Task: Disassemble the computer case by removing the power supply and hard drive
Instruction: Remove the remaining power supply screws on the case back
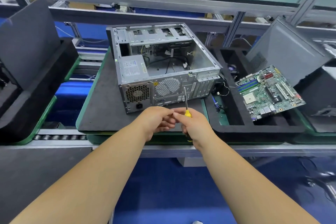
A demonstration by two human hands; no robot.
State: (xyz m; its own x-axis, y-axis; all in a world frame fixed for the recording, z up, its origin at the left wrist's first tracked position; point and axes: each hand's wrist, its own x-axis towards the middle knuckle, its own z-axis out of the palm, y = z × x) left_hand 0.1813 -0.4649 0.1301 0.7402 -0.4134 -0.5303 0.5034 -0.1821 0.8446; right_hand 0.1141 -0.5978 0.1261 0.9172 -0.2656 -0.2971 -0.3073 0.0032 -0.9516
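Computer case (163,63) lay open on table (101,114), motherboard (269,90) already out on right tray. Power supply (133,68) sat in case rear-left corner; hard drive not discernible. Right hand (194,123) gripped screwdriver (185,103); left hand (157,121) curled loosely, fingertips near handle, apparently holding nothing.

My hands before the open computer case (163,63)

My right hand (194,125) grips a screwdriver (185,103); my left hand (158,122) touches it.
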